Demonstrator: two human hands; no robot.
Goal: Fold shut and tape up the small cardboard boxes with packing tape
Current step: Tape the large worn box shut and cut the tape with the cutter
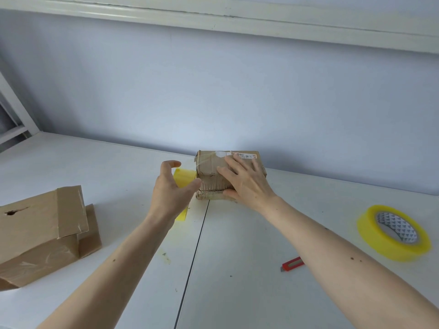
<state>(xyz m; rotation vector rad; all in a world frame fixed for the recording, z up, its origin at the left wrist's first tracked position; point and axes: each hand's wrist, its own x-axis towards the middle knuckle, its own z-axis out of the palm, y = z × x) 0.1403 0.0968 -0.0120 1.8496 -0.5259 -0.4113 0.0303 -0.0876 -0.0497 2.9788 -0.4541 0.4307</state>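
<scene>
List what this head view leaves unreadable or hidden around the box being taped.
- Label print on the small box: too small to read.
- Its near face: partly covered by the right hand.
- Yellow tape strip: middle hidden behind the left hand.
- Left boxes: cut off by the frame edge.

A white label (pixel 244 155) is being seen on top of the small box (pixel 209 166), but its tiny print cannot be read.
</scene>
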